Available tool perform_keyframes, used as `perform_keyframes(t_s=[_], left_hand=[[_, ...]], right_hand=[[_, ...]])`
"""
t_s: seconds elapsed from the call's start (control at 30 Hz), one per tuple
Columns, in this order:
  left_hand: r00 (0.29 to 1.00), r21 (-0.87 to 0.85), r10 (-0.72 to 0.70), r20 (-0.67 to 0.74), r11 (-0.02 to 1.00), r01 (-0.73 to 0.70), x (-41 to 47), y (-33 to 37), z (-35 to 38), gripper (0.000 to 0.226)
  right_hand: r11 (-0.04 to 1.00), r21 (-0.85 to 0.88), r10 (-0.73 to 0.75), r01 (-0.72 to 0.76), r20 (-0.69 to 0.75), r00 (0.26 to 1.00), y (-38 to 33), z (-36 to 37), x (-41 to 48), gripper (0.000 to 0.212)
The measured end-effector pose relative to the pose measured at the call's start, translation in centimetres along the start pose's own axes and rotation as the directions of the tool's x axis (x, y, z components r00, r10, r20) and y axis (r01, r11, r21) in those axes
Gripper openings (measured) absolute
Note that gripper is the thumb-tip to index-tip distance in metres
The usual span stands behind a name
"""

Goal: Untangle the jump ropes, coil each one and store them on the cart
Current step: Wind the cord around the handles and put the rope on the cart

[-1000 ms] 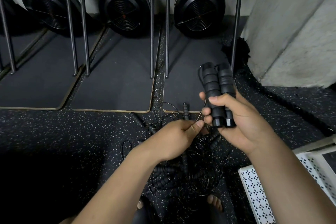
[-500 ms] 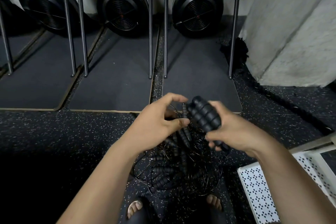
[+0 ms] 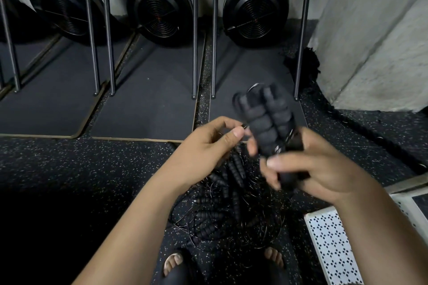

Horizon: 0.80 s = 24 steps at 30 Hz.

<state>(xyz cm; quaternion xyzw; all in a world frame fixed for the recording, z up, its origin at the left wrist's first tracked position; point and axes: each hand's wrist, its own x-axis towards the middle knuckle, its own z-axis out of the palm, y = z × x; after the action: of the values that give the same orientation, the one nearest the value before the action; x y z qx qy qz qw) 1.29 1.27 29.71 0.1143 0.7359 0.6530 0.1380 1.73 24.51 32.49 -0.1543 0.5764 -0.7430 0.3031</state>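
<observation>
Black handles (image 3: 266, 127): two, in right hand (image 3: 324, 169).

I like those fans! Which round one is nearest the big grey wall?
The rightmost fan, beside the grey wall; the middle fan and left fan stand further away.

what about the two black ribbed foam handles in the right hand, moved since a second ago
Yes: the handles tipped left and sank, tops farther from the rightmost metal rod than before.
</observation>
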Motion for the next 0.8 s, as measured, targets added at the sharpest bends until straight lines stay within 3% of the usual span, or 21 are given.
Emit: perform_keyframes(t_s=[0.07,0.17,0.23,0.3,0.43,0.53,0.67,0.8], left_hand=[[0.997,0.187,-0.009,-0.083,0.982,0.024,0.2,-0.7,-0.2,0.018],[0.990,0.296,-0.038,-0.138,0.952,0.078,0.2,-0.9,-0.3,0.022],[0.991,0.316,-0.042,-0.130,0.945,0.082,0.1,-0.4,0.0,0.027],[0.993,0.323,-0.018,-0.120,0.945,0.056,0.0,-0.1,0.4,0.030],[0.992,0.343,0.017,-0.122,0.939,0.027,0.0,-0.3,0.1,0.036],[0.996,0.283,0.024,-0.082,0.959,0.000,-0.2,-0.1,-0.1,0.042],[1.000,0.124,0.017,-0.015,0.992,-0.015,-0.3,0.4,-0.2,0.041],[1.000,-0.003,-0.010,-0.016,1.000,0.009,0.0,0.4,-0.5,0.027]], right_hand=[[0.996,0.064,-0.039,0.057,-0.267,0.963,0.1,-0.4,0.7,0.028],[0.994,0.106,0.060,0.002,-0.576,0.815,1.0,-1.6,1.2,0.046],[0.988,0.006,0.122,-0.155,-0.651,0.749,1.8,-2.2,1.1,0.052],[0.934,-0.140,0.163,-0.329,-0.651,0.741,2.4,-2.5,0.8,0.050],[0.780,-0.353,0.371,-0.517,-0.403,0.836,3.1,-1.6,0.7,0.048],[0.711,-0.444,0.531,-0.545,-0.170,0.830,3.2,-0.5,0.4,0.049],[0.784,-0.403,0.560,-0.473,0.128,0.819,1.4,0.3,-0.3,0.056],[0.912,-0.213,0.401,-0.350,0.286,0.870,0.0,0.6,-0.8,0.050]])
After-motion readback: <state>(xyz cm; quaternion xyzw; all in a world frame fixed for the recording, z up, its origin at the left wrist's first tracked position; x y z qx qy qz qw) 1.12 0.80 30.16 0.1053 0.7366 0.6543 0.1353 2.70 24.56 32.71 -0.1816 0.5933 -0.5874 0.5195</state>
